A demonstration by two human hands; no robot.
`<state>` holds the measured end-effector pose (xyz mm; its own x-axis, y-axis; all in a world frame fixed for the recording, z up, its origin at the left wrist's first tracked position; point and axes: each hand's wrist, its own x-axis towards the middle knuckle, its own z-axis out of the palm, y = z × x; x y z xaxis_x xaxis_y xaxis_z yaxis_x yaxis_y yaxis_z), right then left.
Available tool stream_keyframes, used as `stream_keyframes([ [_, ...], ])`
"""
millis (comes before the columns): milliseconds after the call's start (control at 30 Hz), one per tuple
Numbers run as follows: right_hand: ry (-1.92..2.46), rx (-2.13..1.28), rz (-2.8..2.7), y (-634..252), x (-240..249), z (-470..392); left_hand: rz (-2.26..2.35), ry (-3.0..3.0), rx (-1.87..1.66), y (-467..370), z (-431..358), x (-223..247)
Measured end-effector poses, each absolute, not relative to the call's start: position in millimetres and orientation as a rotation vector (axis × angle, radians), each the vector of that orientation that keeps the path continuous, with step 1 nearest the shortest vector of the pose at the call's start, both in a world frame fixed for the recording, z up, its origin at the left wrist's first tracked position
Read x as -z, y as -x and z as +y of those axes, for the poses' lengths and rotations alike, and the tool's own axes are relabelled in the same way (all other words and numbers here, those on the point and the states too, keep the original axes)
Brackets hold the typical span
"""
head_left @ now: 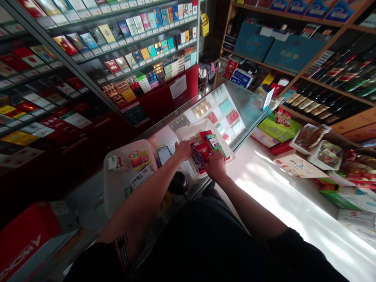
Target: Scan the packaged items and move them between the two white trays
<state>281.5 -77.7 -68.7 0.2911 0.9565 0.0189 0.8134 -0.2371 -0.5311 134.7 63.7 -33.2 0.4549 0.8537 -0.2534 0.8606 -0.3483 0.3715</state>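
Note:
A white plastic tray (182,132) on the glass counter holds several snack packets. Among them are a purple packet (198,156), a red packet (202,149) and a green-and-white packet (216,144). My left hand (184,150) reaches over the tray's left side, its fingers closed at the upper end of the purple packet and partly hidden. My right hand (216,166) lies at the tray's near right, fingers stretched over the lower end of the green-and-white packet. Its thumb side is close to the purple packet's lower end.
Left of my arm stands a clear plastic bin (110,188) with small packs. A phone (163,155) and a black rounded object (178,183) lie between. A display sheet (239,122) is on the counter. Cigarette shelves (164,29) rise behind; bottles (311,105) and boxes stand right.

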Motion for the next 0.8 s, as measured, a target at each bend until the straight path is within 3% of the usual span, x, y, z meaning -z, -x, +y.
stream_keyframes([
  [300, 1.994, -0.327, -1.375, -299, 53, -75, 1.275, -2.221, -0.474, -89, 61, 17],
  [500, 1.875, -0.619, -1.128, -288, 42, -74, 1.19, -2.114, -0.848, -63, 38, 9],
  [800, 1.637, -0.993, -0.815, -270, 35, -71, 1.077, -1.898, -1.09, -38, 6, 11],
])
